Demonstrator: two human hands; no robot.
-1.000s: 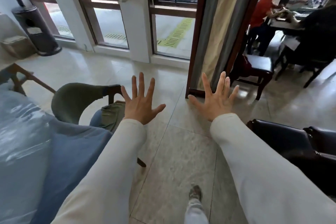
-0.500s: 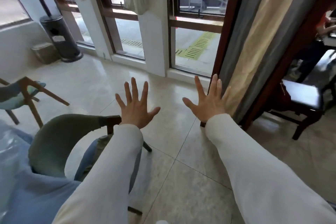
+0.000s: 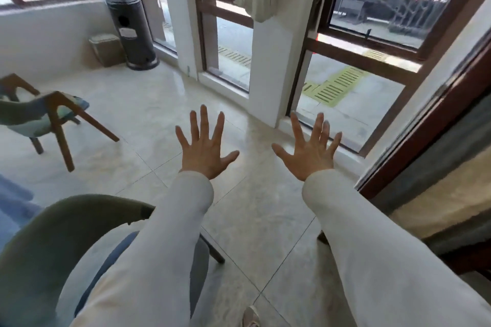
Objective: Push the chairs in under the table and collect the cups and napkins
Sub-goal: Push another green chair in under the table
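Left hand [image 3: 206, 150] and right hand [image 3: 309, 151] are hovering with fingers spread apart, gripping nothing, above the near green-backed chair [image 3: 61, 231].

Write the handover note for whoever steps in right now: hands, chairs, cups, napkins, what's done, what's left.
Left hand: open, fingers spread, holding nothing. Right hand: the same.
Green-backed chair is at lower left; neither hand touches it. Wooden-legged chair stands out on the floor at far left.
No cups or napkins are in view, and the table is not clearly in view.
Done: nothing that shows here.
Left: push both chairs in, then find and collect the cups and napkins.
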